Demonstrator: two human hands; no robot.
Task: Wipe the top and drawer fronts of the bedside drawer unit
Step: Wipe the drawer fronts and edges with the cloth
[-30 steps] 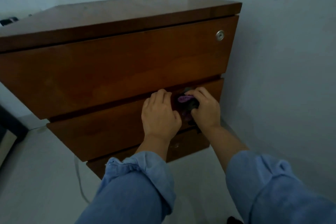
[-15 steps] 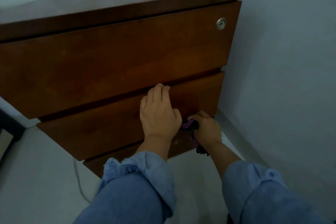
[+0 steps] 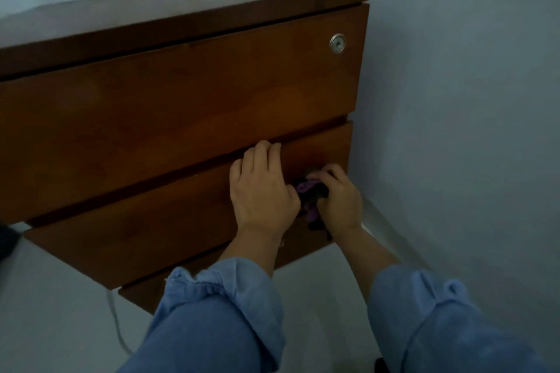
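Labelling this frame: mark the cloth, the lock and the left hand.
cloth [image 3: 306, 188], head view, purple fold.
lock [image 3: 337, 43], head view, metal face.
left hand [image 3: 263, 194], head view, back of hand.

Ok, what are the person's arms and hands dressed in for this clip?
Both arms wear loose light-blue fabric sleeves, rolled up into bunched cuffs below the elbow: left sleeve, right sleeve. The left hand and right hand are bare, with no gloves, rings or watch visible.

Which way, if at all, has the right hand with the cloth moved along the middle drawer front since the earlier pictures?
Yes. The right hand and purple cloth dropped from the middle drawer front's top edge to its lower edge, then rose slightly.
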